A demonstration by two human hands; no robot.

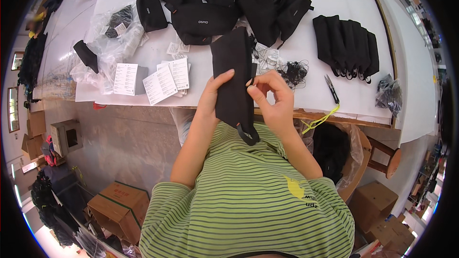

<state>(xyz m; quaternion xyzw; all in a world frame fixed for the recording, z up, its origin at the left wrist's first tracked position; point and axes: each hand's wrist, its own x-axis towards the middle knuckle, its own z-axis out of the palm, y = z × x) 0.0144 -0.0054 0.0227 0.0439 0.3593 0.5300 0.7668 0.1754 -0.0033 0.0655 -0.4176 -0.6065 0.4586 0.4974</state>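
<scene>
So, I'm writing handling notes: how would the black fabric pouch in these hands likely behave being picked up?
The black fabric pouch is probably light, since it looks slim. It may hold its shape, as its broad panel looks nearly straight. Its matte surface probably isn't slippery.

- long flat fabric pouch (pixel 232 74), middle: plain black, small orange tab (pixel 238 124)
- heaped soft fabric pouches (pixel 201 33), far: black, pale lettering (pixel 203 22)
- wide flat table (pixel 311 99): white
- rectangular paper cards (pixel 161 86), left: white, fine dark print
- thin cord (pixel 321 120), right: bright yellow
- short-sleeved cloth shirt (pixel 239 196), near: light green, dark stripes, yellow print (pixel 294 188)
- square cardboard box (pixel 112 208), near left: brown
</scene>
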